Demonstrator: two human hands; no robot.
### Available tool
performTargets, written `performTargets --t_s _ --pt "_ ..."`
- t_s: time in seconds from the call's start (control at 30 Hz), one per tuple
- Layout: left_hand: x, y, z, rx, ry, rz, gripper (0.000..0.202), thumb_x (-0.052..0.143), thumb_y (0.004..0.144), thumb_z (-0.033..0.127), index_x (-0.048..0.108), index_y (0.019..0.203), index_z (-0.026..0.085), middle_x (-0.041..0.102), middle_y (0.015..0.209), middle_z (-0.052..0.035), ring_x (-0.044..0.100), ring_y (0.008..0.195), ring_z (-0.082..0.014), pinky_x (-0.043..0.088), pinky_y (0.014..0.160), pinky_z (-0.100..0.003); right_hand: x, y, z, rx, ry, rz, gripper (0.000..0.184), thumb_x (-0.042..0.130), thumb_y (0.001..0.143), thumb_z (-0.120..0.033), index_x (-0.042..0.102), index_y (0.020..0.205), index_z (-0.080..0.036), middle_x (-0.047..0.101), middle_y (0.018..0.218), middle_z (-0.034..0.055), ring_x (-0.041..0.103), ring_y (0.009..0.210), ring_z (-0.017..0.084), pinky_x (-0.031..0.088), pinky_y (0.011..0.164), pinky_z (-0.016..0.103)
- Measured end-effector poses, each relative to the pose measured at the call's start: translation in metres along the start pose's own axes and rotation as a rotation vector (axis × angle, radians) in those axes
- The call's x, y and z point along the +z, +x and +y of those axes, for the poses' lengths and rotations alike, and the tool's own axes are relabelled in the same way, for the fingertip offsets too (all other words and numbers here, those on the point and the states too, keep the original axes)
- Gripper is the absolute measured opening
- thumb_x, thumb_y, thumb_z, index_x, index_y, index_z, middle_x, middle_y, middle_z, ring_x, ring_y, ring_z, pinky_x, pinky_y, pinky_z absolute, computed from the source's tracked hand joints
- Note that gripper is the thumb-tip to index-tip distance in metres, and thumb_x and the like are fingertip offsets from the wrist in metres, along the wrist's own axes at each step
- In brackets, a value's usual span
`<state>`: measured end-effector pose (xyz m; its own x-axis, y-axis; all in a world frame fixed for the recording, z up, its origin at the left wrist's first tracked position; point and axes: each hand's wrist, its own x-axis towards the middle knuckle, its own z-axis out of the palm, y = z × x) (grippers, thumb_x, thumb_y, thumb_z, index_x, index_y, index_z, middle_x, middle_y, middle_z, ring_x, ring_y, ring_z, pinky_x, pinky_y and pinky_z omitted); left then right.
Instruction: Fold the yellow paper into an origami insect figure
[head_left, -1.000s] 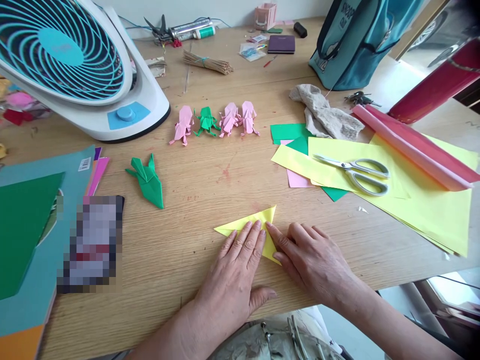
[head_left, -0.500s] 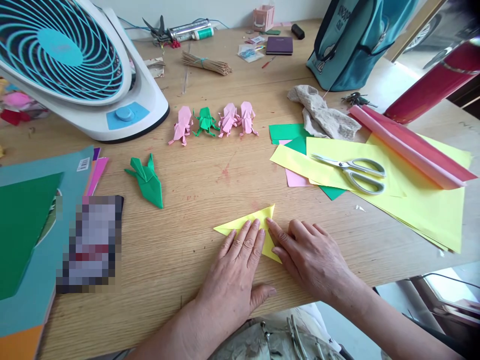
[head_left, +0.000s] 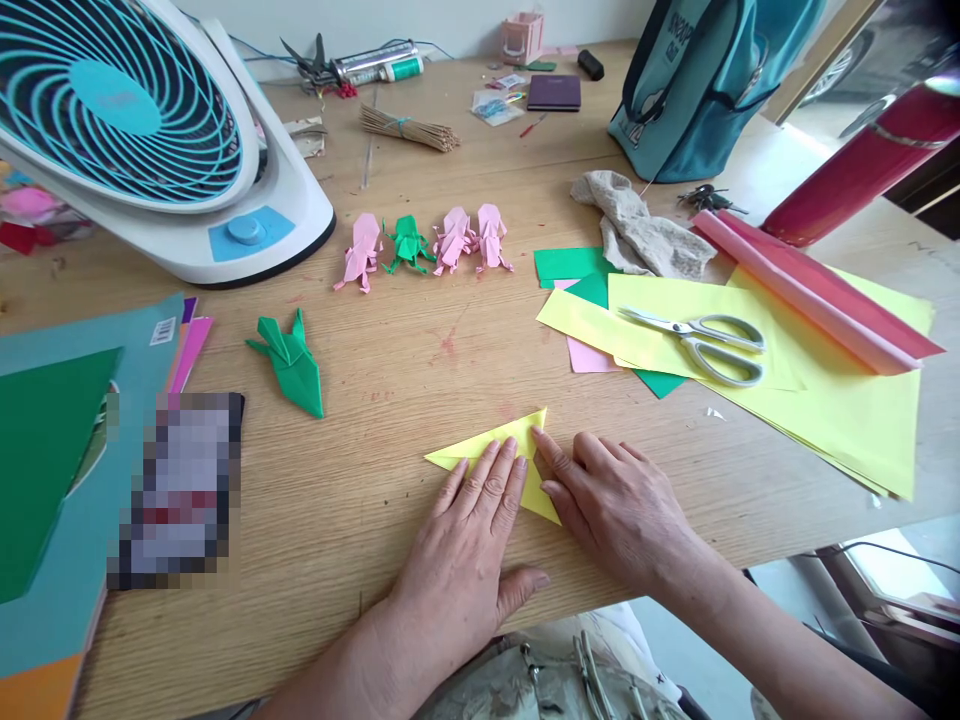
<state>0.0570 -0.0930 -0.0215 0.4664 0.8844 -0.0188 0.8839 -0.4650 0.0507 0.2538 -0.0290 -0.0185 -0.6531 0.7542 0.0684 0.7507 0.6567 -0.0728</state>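
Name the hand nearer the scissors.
Right. The right hand is below and left of the scissors in view; the left hand is farther left, on folded yellow paper.

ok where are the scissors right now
In the head view, the scissors lie right of centre on the yellow sheets, between the cloth and the right hand.

Smooth yellow paper (head_left: 541, 490), glossy red bottle (head_left: 862, 165), rumpled cloth (head_left: 637, 230), wood-grained table (head_left: 375, 560).

The wooden tabletop (head_left: 360, 500) carries a white fan (head_left: 150, 115) at the upper left of the frame, a teal bag (head_left: 701, 105) at the upper right, a bundle of thin sticks (head_left: 409, 129) at the upper middle, and, just below the centre, a folded yellow paper (head_left: 536, 497).
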Motion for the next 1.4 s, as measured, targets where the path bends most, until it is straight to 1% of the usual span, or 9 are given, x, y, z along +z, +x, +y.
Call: performTargets --t_s 0.43,0.73,0.87,1.0,1.07,1.13,1.27,1.33,1.4 --pt "0.000 -0.001 -0.001 0.000 -0.017 -0.002 0.083 0.039 0.093 0.064 0.030 0.154 0.009 0.021 0.164 -0.0120 0.021 0.151 -0.0277 0.022 0.120 -0.043 -0.007 0.006 0.001 0.126 -0.014 -0.083 0.047 0.032 0.104 -0.039 0.045 0.147 -0.023 0.057 0.088 0.0048 0.052 0.070 0.017 0.029 0.068 0.034" --pt "0.000 -0.001 0.000 0.004 -0.020 -0.011 0.083 0.049 0.091 0.056 0.026 0.154 0.008 0.023 0.163 -0.0142 0.017 0.152 -0.0295 0.020 0.122 -0.045 -0.009 0.012 0.002 0.196 -0.073 -0.104 0.049 0.027 0.105 -0.041 0.040 0.150 -0.027 0.060 0.088 0.0048 0.056 0.065 0.017 0.027 0.065 0.034" --pt "0.001 0.000 0.000 -0.001 -0.016 -0.013 0.082 0.049 0.091 0.055 0.027 0.154 0.007 0.025 0.162 -0.0149 0.018 0.152 -0.0295 0.020 0.121 -0.045 -0.007 0.016 0.006 0.226 -0.068 -0.077 0.049 0.026 0.105 -0.042 0.039 0.150 -0.025 0.061 0.090 0.0061 0.058 0.067 0.018 0.029 0.066 0.034" --pt "0.001 -0.001 0.001 -0.007 -0.035 0.002 0.080 0.042 0.093 0.060 0.028 0.154 0.009 0.021 0.164 -0.0133 0.018 0.152 -0.0279 0.018 0.122 -0.044 -0.003 0.013 0.011 0.256 -0.026 -0.040 0.052 0.026 0.105 -0.041 0.040 0.148 -0.015 0.062 0.092 0.0084 0.058 0.069 0.020 0.034 0.068 0.035" --pt "0.001 -0.001 0.001 -0.005 -0.045 0.001 0.080 0.038 0.094 0.063 0.028 0.154 0.010 0.020 0.164 -0.0129 0.018 0.152 -0.0280 0.017 0.122 -0.046 -0.003 0.008 0.013 0.186 0.011 0.001 0.053 0.029 0.104 -0.039 0.041 0.148 -0.012 0.062 0.096 0.0109 0.059 0.076 0.022 0.038 0.072 0.037" --pt "0.000 0.000 0.000 -0.006 -0.052 -0.008 0.080 0.035 0.095 0.064 0.028 0.154 0.010 0.020 0.164 -0.0131 0.018 0.152 -0.0286 0.015 0.121 -0.051 -0.004 0.004 0.013 0.031 0.066 0.039 0.052 0.035 0.103 -0.039 0.043 0.147 -0.014 0.063 0.105 0.0134 0.058 0.088 0.025 0.040 0.079 0.039" --pt "-0.002 0.001 -0.001 0.002 -0.070 -0.036 0.083 0.037 0.093 0.066 0.029 0.153 0.008 0.025 0.162 -0.0153 0.020 0.151 -0.0299 0.013 0.121 -0.056 -0.005 0.002 0.009 -0.281 0.196 0.055 0.053 0.042 0.101 -0.040 0.042 0.148 -0.015 0.055 0.140 0.0130 0.048 0.121 0.029 0.036 0.097 0.043" --pt "-0.003 0.001 -0.001 0.007 -0.080 -0.036 0.086 0.039 0.092 0.067 0.028 0.153 0.007 0.025 0.162 -0.0151 0.019 0.151 -0.0301 0.015 0.121 -0.055 -0.004 0.003 0.008 -0.315 0.229 0.034 0.055 0.041 0.102 -0.042 0.041 0.148 -0.012 0.050 0.148 0.0128 0.044 0.129 0.028 0.034 0.102 0.043" --pt "-0.004 0.002 -0.001 0.003 -0.080 -0.030 0.087 0.043 0.092 0.065 0.025 0.154 0.007 0.022 0.163 -0.0142 0.019 0.151 -0.0302 0.017 0.121 -0.053 -0.002 0.004 0.008 -0.275 0.232 0.010 0.056 0.041 0.102 -0.042 0.041 0.149 -0.010 0.047 0.150 0.0135 0.045 0.130 0.028 0.033 0.106 0.044"
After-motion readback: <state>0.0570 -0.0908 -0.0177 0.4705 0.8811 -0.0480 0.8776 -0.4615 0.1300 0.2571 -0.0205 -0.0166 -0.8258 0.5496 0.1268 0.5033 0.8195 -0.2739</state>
